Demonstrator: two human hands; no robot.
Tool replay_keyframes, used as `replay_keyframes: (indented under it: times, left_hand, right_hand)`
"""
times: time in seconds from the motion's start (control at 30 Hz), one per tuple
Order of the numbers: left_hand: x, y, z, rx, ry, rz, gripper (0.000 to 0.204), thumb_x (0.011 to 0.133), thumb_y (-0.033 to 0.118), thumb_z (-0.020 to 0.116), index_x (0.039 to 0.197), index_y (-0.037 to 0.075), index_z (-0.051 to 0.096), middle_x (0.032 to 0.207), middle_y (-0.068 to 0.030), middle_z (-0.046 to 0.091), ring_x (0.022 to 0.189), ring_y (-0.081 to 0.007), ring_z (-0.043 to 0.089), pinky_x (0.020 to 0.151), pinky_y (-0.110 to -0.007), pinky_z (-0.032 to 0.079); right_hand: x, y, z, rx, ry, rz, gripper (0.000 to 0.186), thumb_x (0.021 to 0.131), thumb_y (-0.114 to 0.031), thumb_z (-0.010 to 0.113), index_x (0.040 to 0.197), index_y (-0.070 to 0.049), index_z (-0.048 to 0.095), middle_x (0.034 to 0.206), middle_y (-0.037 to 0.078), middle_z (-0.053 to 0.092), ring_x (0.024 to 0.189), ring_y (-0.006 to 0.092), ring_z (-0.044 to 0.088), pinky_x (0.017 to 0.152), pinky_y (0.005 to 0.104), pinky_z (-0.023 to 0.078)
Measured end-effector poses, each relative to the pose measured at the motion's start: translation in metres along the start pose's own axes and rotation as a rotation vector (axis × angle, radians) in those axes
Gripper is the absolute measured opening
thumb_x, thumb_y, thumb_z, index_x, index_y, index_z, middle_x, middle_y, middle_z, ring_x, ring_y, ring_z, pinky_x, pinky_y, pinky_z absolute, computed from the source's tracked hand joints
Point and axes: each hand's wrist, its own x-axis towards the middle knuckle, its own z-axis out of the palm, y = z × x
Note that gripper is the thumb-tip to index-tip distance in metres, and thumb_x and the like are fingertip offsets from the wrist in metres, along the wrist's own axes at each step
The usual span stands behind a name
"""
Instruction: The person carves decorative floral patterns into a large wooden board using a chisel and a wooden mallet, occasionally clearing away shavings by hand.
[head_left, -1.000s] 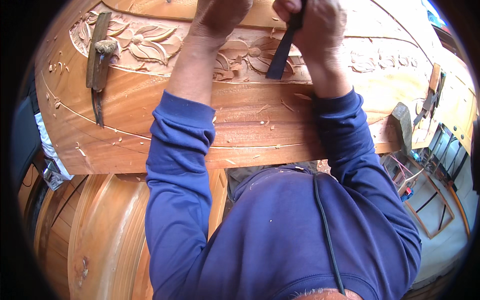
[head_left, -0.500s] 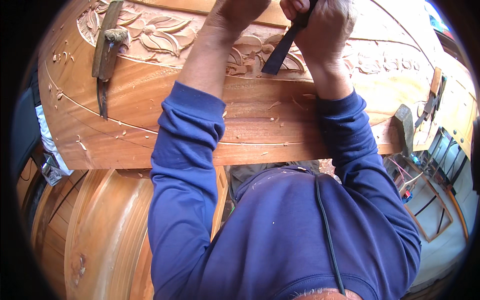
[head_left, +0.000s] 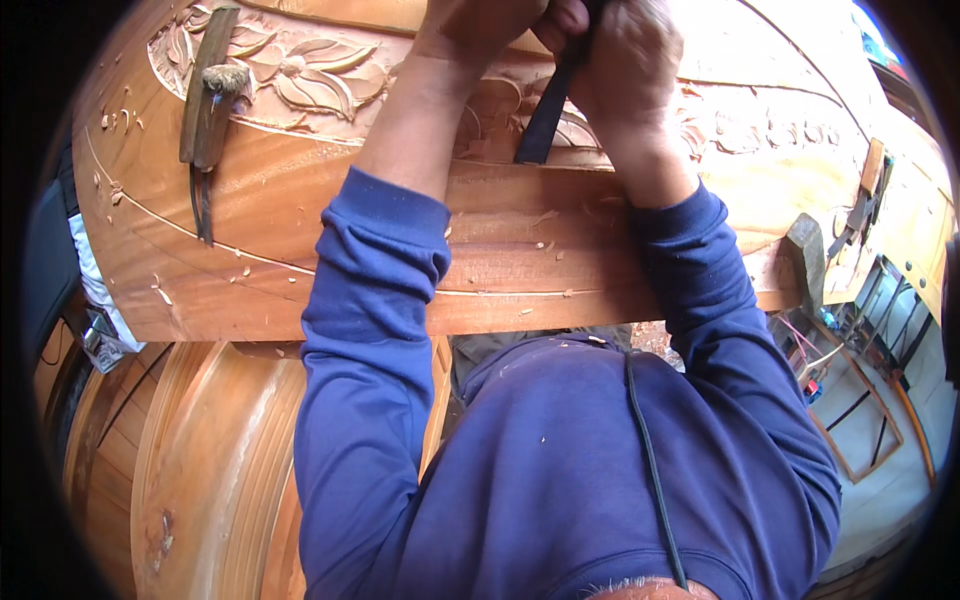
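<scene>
My right hand (head_left: 630,65) is closed round the upper part of a dark flat chisel (head_left: 544,120). The chisel slants down to the left, its wide blade end at the lower border of the carved band. Just left of it, my left hand (head_left: 475,25) is close to the curled fingers at the tool; its own fingers are cut off by the top edge, so its grip cannot be made out. Under both hands lies a large wooden panel (head_left: 520,245) with a relief of flowers and leaves (head_left: 318,75).
A mallet-like wooden tool (head_left: 212,100) with a frayed end lies on the panel at left, with narrow dark tools under it. Wood shavings (head_left: 160,292) are scattered about. At right are a dark block (head_left: 805,260) and more hand tools (head_left: 865,200). A curved moulded wooden piece (head_left: 215,450) stands below left.
Both hands have shifted slightly, the right one to the left and down. The chisel has become steeper, and its blade end has moved a little down and left along the border.
</scene>
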Motion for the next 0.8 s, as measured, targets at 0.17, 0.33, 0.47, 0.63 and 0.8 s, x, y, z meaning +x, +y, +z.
replay_keyframes:
  times: [0.17, 0.33, 0.47, 0.63, 0.8]
  left_hand:
    - [-0.002, 0.02, 0.018, 0.133, 0.107, 0.093, 0.044, 0.108, 0.034, 0.056, 0.142, 0.006, 0.056, 0.103, -0.0045, 0.066, 0.082, -0.0085, 0.065, 0.071, -0.023, 0.054]
    - [-0.003, 0.033, 0.015, 0.077, 0.048, -0.118, 0.049, 0.108, 0.038, 0.057, 0.145, 0.007, 0.057, 0.093, -0.0016, 0.067, 0.075, -0.0056, 0.063, 0.064, -0.021, 0.051]
    - [0.005, 0.012, 0.012, 0.079, -0.021, -0.088, 0.039, 0.106, 0.033, 0.062, 0.136, 0.007, 0.064, 0.077, 0.0032, 0.063, 0.069, -0.0021, 0.06, 0.057, -0.018, 0.047]
    - [0.004, 0.01, 0.005, -0.022, -0.048, -0.177, 0.039, 0.106, 0.034, 0.062, 0.134, 0.006, 0.064, 0.084, 0.0004, 0.066, 0.072, -0.005, 0.063, 0.06, -0.021, 0.05]
    - [-0.002, 0.024, 0.005, 0.11, -0.002, 0.021, 0.056, 0.108, 0.047, 0.052, 0.145, 0.005, 0.055, 0.103, -0.0061, 0.068, 0.08, -0.0104, 0.067, 0.069, -0.024, 0.055]
  right_hand:
    - [0.02, -0.006, -0.035, 0.172, -0.18, -0.049, 0.056, 0.107, -0.059, 0.045, 0.135, -0.01, 0.052, 0.074, -0.004, 0.042, 0.046, 0.0044, 0.039, 0.038, 0.0192, 0.033]
    - [0.003, -0.003, -0.027, -0.042, -0.245, -0.114, 0.053, 0.106, -0.063, 0.045, 0.11, -0.011, 0.057, 0.07, -0.004, 0.046, 0.045, 0.0052, 0.038, 0.04, 0.0204, 0.032]
    - [0.003, 0.003, -0.029, -0.051, -0.214, -0.093, 0.052, 0.106, -0.063, 0.045, 0.093, -0.014, 0.057, 0.067, -0.005, 0.046, 0.045, 0.005, 0.038, 0.041, 0.0204, 0.032]
    - [0.003, 0.004, -0.026, 0.094, -0.16, -0.013, 0.053, 0.106, -0.062, 0.045, 0.091, -0.013, 0.056, 0.067, -0.005, 0.045, 0.045, 0.0047, 0.038, 0.042, 0.0198, 0.032]
    - [0.019, -0.006, -0.045, 0.097, -0.112, 0.053, 0.055, 0.106, -0.063, 0.044, 0.109, -0.009, 0.058, 0.068, -0.005, 0.042, 0.045, 0.005, 0.038, 0.04, 0.0205, 0.032]
